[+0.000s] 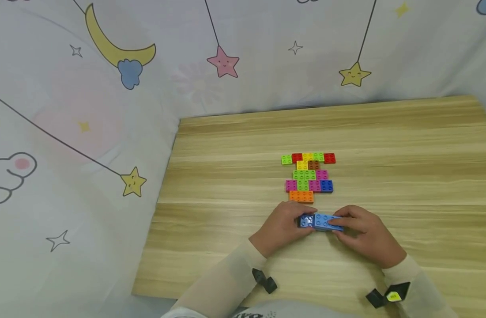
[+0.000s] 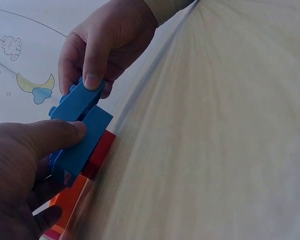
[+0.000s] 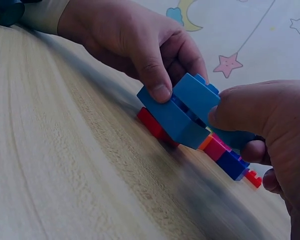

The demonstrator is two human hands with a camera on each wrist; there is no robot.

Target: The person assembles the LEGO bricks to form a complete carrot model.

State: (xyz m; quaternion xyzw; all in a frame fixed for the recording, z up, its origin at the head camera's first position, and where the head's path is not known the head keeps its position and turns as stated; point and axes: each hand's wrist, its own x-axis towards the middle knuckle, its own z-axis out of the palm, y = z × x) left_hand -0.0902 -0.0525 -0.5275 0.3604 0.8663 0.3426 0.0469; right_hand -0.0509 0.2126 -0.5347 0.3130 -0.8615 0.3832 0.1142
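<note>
My left hand [image 1: 281, 225] holds a light blue brick [image 2: 87, 147] between thumb and fingers. My right hand [image 1: 367, 232] pinches a second light blue brick [image 1: 324, 222], which overlaps the top of the first one at an angle. A narrow gap shows between the two bricks in the right wrist view. Just below the left hand's brick a red brick [image 3: 157, 127] shows in both wrist views; from the head it is hidden. Both hands are low over the table, nearer to me than an orange brick [image 1: 301, 197].
Beyond the hands, several rows of coloured bricks lie on the wooden table [image 1: 227, 176], with lime, magenta, yellow, brown, red and a dark blue brick [image 1: 326, 186] among them. A white curtain [image 1: 266, 39] printed with stars and a moon hangs behind and to the left.
</note>
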